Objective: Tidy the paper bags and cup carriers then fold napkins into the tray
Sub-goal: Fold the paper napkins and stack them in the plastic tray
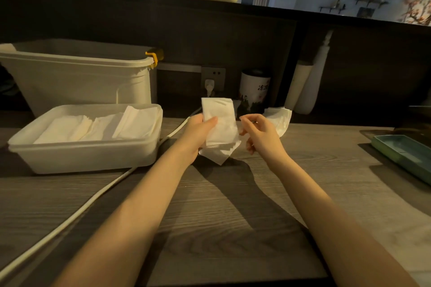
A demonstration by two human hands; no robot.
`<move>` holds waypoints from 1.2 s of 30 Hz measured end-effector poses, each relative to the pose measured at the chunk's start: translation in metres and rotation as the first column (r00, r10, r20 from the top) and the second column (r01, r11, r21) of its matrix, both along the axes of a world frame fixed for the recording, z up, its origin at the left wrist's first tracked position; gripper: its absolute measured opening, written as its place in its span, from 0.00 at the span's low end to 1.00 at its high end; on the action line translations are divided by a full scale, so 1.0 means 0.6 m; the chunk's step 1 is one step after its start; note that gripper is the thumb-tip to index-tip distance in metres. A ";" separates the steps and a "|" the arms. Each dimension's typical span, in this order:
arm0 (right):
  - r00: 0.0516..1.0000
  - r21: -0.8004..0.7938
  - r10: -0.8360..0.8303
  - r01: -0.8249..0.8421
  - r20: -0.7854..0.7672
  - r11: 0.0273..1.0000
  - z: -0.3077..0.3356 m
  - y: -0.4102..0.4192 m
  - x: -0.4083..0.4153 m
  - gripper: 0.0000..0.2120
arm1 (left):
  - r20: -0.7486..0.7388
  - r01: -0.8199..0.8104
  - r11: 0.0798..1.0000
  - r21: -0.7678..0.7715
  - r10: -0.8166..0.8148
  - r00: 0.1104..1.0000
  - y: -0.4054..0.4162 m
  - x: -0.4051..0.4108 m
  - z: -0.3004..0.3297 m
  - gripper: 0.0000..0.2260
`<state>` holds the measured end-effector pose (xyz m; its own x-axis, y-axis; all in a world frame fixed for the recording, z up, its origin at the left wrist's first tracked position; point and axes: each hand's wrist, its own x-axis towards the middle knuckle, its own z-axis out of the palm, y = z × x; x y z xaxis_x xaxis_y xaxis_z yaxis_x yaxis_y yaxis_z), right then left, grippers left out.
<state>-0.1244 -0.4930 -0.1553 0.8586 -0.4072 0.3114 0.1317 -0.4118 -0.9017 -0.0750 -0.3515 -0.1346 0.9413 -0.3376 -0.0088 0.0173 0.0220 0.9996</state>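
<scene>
grainy wood counter; left hand pinches soft folded napkin, right hand loosely curled, empty.

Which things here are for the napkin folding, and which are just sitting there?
For the job:
- white paper napkin gripped by the left hand
- right hand, holding nothing
- white plastic tray holding folded napkins
- loose white napkins behind the right hand

Just sitting there:
- tall white plastic bin
- white cable
- printed canister
- green rectangular dish
</scene>
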 end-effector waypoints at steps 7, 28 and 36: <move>0.967 -0.704 0.061 -0.223 -0.248 0.675 -0.023 0.007 0.002 0.14 | 0.039 -0.200 0.977 -0.077 0.203 0.978 0.015 0.021 -0.008 0.14; 0.986 -0.588 0.158 -0.162 -0.058 0.792 -0.008 0.011 -0.009 0.05 | 0.089 -0.365 0.929 -0.062 0.370 0.925 0.023 0.033 -0.003 0.15; 0.960 -0.058 0.278 -0.278 -0.003 0.959 0.029 0.002 -0.036 0.03 | 0.066 -0.221 0.975 0.023 0.219 0.973 0.016 0.026 -0.007 0.15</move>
<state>-0.1460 -0.4919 -0.1377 0.9336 -0.1336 0.3324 0.2534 -0.4095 -0.8764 -0.0593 -0.3421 -0.1391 0.9914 -0.1227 0.0459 -0.0477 -0.0120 0.9988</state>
